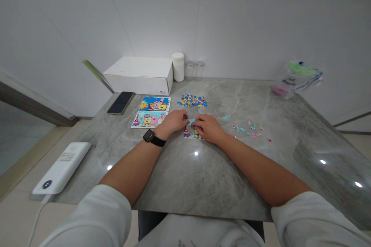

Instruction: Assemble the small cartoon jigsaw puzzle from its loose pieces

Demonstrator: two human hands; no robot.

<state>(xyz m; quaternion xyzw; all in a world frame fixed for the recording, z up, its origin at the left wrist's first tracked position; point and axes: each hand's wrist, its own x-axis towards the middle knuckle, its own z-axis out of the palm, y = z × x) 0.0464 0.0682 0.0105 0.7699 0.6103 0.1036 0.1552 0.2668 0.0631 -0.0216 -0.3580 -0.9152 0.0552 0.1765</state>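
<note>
A small, partly built jigsaw puzzle (pixel 189 132) lies on the grey marble table (pixel 203 170), and both hands rest on it. My left hand (pixel 174 122), with a black watch on its wrist, has its fingers curled at the puzzle's upper left edge. My right hand (pixel 209 128) presses curled fingers on the puzzle's top right part. What the fingertips pinch is too small to make out. A pile of loose coloured pieces (pixel 192 100) lies just beyond the hands. Scattered pink and blue pieces (pixel 251 129) lie to the right.
Two finished cartoon picture cards (pixel 152 112) lie left of the hands, beside a dark phone (pixel 120 102). A white box (pixel 140 74), a white jar (pixel 178 66) and two clear jars (pixel 194 70) stand at the back. A plastic bag (pixel 295 78) sits far right, a white power bank (pixel 62 166) near left.
</note>
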